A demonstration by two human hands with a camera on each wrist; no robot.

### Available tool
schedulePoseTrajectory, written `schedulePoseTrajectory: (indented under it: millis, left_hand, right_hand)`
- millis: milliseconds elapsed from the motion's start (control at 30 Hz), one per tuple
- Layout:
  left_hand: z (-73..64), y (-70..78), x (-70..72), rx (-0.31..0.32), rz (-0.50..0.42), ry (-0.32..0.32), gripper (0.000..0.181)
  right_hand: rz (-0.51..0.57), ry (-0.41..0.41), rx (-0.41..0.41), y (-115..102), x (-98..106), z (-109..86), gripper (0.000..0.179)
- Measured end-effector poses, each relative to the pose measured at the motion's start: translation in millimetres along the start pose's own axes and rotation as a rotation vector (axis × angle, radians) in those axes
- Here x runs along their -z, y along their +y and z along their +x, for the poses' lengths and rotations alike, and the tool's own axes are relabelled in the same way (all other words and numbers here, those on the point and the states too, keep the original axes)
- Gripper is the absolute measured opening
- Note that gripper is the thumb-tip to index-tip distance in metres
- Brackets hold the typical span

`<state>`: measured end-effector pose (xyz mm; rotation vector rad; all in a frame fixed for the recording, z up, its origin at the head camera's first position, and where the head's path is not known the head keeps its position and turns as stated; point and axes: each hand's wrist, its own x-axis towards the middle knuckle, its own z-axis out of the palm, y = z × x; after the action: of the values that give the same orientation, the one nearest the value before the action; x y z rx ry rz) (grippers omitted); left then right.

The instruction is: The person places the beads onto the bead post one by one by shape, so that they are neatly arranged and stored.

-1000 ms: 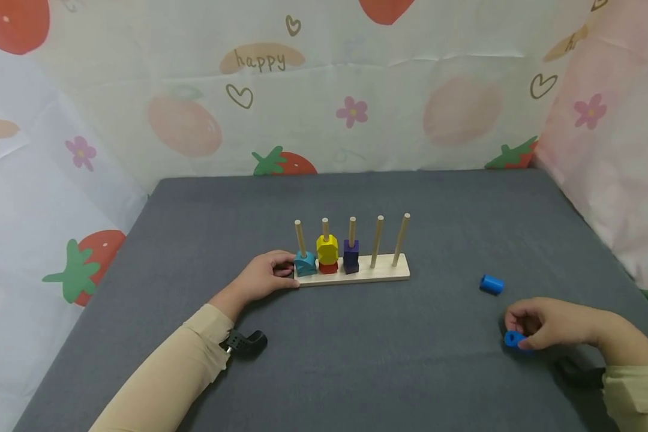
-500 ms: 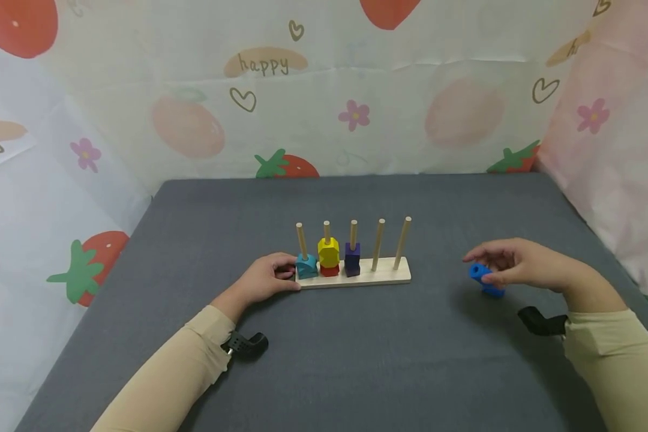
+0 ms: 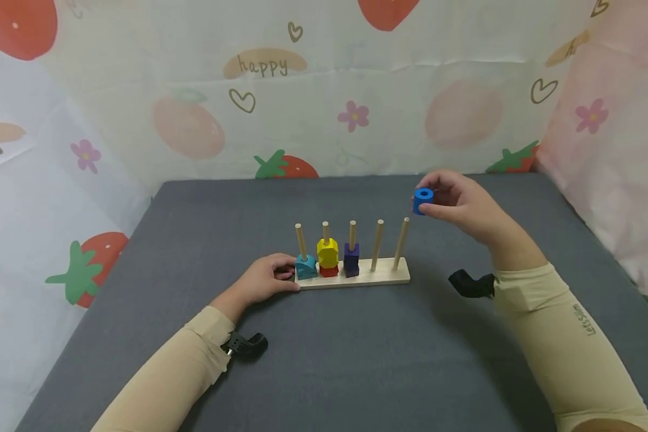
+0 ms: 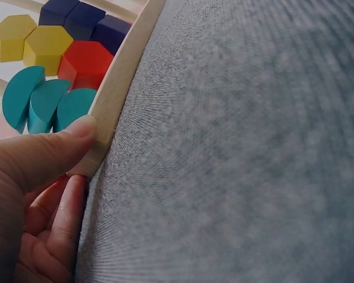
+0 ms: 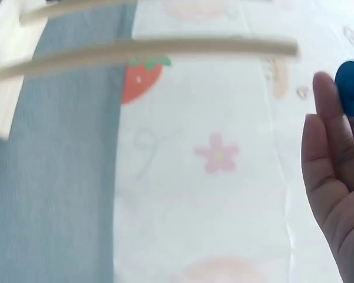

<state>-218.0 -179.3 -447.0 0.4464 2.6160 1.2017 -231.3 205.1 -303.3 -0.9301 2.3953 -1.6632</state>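
The wooden peg stand (image 3: 380,277) lies mid-table with upright pegs. My left hand (image 3: 261,277) grips its left end, with the thumb (image 4: 76,131) at the front edge in the left wrist view. Teal blocks (image 3: 305,266) sit on the leftmost peg. Yellow blocks (image 3: 327,253) rest above a red block (image 3: 329,271) on the second, and dark purple-blue blocks (image 3: 351,260) on the third. Above and just right of the bare rightmost peg (image 3: 402,243), my right hand (image 3: 459,207) pinches a blue cylinder (image 3: 423,201) upright, its hole facing up.
A grey cloth (image 3: 356,360) covers the table. Printed fabric (image 3: 297,120) hangs behind it and on both sides. Black wrist cameras (image 3: 471,284) stick out from both sleeves. The right forearm covers part of the table on the right.
My right hand has lifted a blue cylinder and carried it left and up to the rightmost peg. The other blue cylinder, earlier on the table, is out of sight. My left hand stays put.
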Motion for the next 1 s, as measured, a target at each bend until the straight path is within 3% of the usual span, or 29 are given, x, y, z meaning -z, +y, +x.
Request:
schedulePoseTrajectory:
  millis: [367,767,1000]
  left_hand:
    - [0.5,-3.2,-1.5,-0.007,0.007,0.006,0.045]
    - [0.4,-1.9,-0.5,-0.007,-0.007,0.003,0.045]
    - [-0.1,0.4,0.6,-0.02,0.01,0.002,0.046]
  right_hand:
    - [-0.005,0.037,-0.091,4.0,-36.6,25.5,0.03]
    - [0.017,-0.051,-0.095,9.4,-41.6,23.9,0.026]
    - [-0.034,-0.092,-0.093,13.3,-46.9,24.1,0.025]
